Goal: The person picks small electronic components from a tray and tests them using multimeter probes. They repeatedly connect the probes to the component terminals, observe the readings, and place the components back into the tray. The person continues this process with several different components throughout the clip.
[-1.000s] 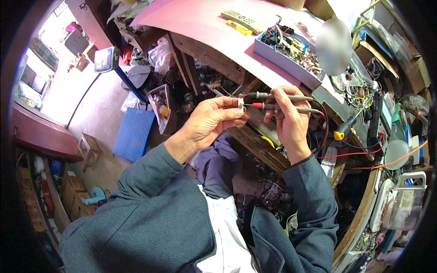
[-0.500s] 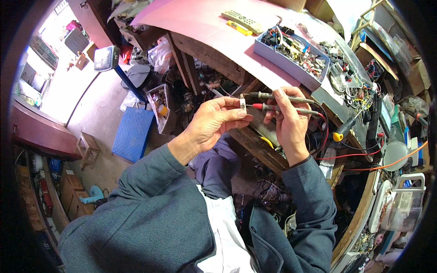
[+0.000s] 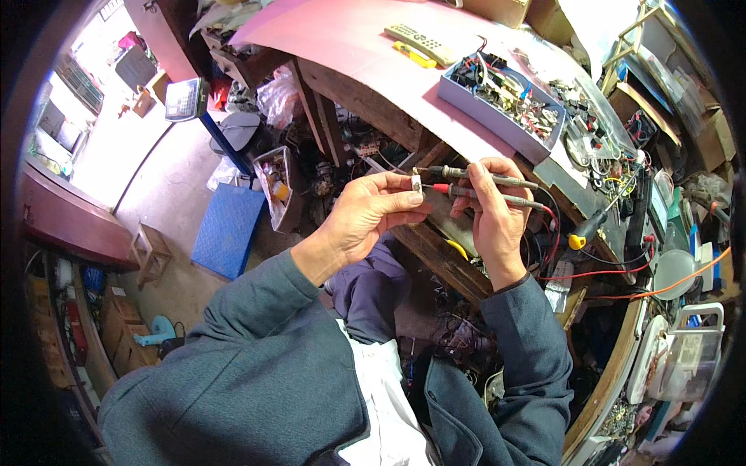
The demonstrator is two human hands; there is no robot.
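Between the thumb and fingers of my left hand (image 3: pixel 365 213) is a small white rectangular component (image 3: pixel 416 184), too small to name its kind. My right hand (image 3: pixel 500 213) grips two multimeter probes together, like a pair of chopsticks. The black probe (image 3: pixel 458 172) lies above the red probe (image 3: pixel 474 193), and both point left. Their tips are at the small white component; whether each one touches metal I cannot tell. Red and dark leads trail from the probes past my right wrist. Both hands are held up in front of the pink-topped bench (image 3: pixel 342 35).
A blue-grey box (image 3: pixel 497 116) full of small parts sits on the bench beside a remote control (image 3: pixel 420 43) and a yellow cutter knife (image 3: pixel 414 54). A yellow-and-black screwdriver (image 3: pixel 587 225) lies to the right among tangled wires. A blue platform scale (image 3: pixel 228 231) stands on the floor at left.
Both hands stay nearly in place, with the probes still at the white component. The surroundings have shifted slightly in the picture.
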